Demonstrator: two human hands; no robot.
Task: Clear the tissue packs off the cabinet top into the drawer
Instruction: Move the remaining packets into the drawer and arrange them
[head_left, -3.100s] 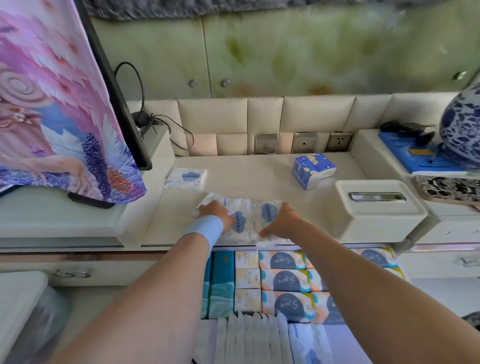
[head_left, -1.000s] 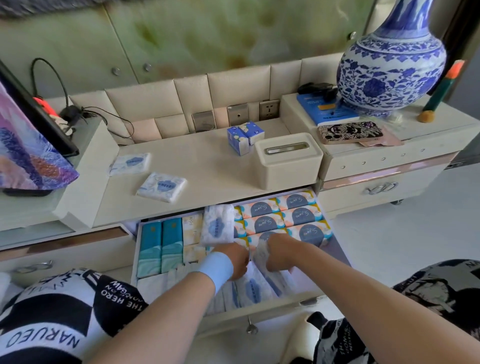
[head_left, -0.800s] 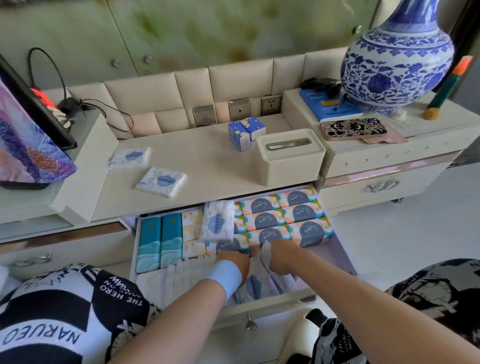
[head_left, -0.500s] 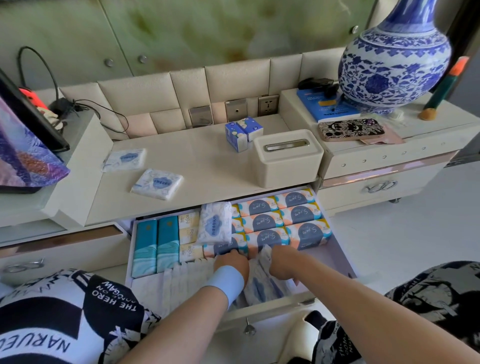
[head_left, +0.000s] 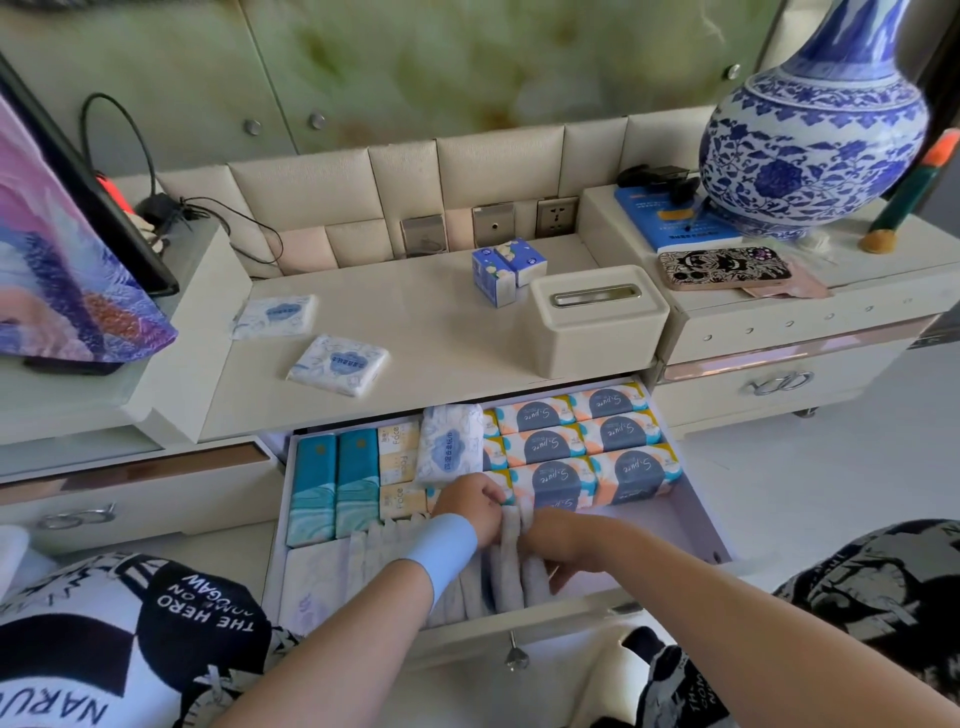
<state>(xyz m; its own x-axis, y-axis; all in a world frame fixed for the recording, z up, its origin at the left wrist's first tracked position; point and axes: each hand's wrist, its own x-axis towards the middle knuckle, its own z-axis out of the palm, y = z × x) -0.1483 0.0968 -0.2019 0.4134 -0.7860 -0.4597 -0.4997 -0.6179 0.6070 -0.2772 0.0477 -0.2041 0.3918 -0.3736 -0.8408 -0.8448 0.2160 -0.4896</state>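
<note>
A long cream tabletop crosses the middle of the frame. Below it, at lower centre, the drawer stands pulled out, nearly full of boxed tissue stock. At upper right a blue-and-white vase stands on a raised side section, and a cream tissue box sits right of centre on the tabletop. Along the drawer's front edge, upright packs are filed on edge in a row. A loose pack lies on top of the stock at the drawer's back. Left of centre on the tabletop, not yet cleared, lie the upper flat pack and the lower flat pack; a small blue twin pack sits near the wall sockets. Your left grip is curled over the row's top edge. Your right grip presses at the row's right end, fingers down; whether it is clamped I cannot tell. The row looks tight, so forcing more in could buckle the soft wrappers or lift neighbouring packs. Raised packs, like the loose pack, may catch under the tabletop when the drawer closes.
</note>
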